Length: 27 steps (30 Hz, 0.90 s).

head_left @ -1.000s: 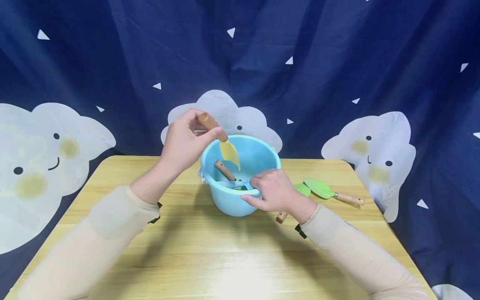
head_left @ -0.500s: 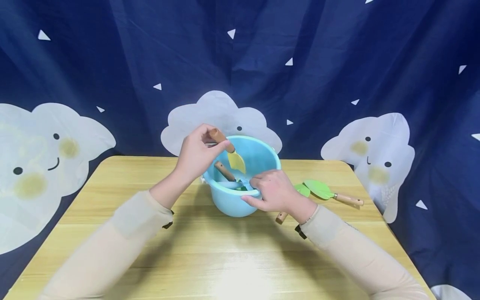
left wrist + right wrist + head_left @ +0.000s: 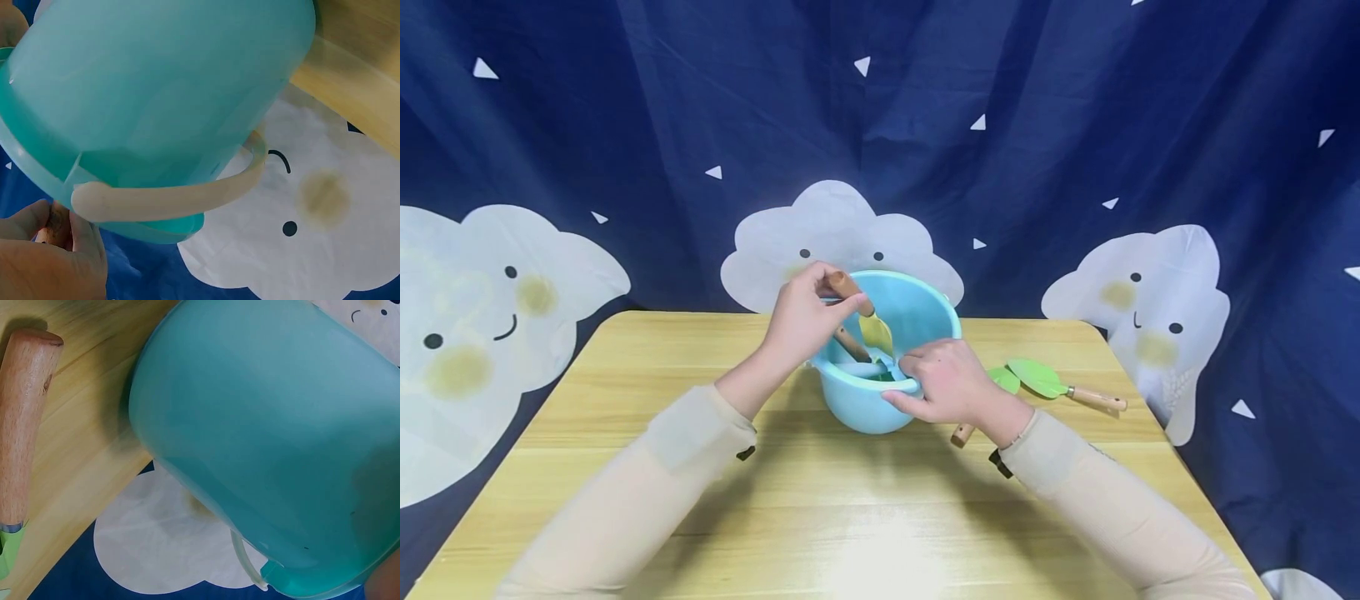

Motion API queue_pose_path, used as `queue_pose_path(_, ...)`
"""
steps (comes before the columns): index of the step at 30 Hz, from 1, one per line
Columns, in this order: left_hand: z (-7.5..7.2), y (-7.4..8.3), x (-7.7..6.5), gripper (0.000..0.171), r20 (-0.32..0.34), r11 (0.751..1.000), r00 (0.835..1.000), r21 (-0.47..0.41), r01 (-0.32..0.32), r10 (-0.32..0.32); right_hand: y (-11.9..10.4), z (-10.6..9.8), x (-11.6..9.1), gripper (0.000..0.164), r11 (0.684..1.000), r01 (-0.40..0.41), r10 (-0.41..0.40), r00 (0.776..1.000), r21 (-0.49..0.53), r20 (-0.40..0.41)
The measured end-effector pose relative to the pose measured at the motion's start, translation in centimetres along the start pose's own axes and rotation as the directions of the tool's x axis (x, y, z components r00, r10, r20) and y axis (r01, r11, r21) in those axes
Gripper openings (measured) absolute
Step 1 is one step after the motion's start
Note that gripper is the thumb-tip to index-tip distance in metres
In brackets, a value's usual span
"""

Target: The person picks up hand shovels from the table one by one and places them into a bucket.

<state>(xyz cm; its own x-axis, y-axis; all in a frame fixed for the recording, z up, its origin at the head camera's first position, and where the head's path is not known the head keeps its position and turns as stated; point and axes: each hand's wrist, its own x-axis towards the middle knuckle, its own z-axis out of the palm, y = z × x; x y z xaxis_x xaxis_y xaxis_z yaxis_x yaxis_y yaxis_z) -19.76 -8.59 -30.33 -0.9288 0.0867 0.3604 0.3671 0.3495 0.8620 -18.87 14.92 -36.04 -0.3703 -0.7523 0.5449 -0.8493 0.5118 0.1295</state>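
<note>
Thumb and fingers pinched on its brown handle, the left hand [image 3: 805, 317] dips a yellow toy shovel [image 3: 876, 332] blade-down into the blue bucket [image 3: 868, 412], while the right hand [image 3: 946, 382] grips the near-right rim, two green-bladed toy trowels [image 3: 1037, 377] lying right on the wooden table [image 3: 820, 508].

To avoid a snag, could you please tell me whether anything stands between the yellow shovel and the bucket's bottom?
Yes: inside the bucket, a wooden handle and a light-blue piece lie near the tip of the yellow shovel, apparently in its way; contact is unclear.
</note>
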Motion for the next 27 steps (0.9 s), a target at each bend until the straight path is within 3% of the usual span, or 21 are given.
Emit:
queue_pose_path(17, 0.7, -1.3, 0.0, 0.024, 0.069, 0.993, 0.994, 0.089, 0.080, -0.086, -0.2, -0.2, 0.2, 0.062, 1.000, -0.004, 0.004, 1.000, -0.001, 0.013)
queue_pose_path(27, 1.0, -1.8, -0.1, 0.024, 0.085, 0.972, 0.995, 0.234, 0.036, -0.058, -0.1, -0.1, 0.1, 0.063, 1.000, -0.009, 0.009, 1.000, -0.007, 0.007)
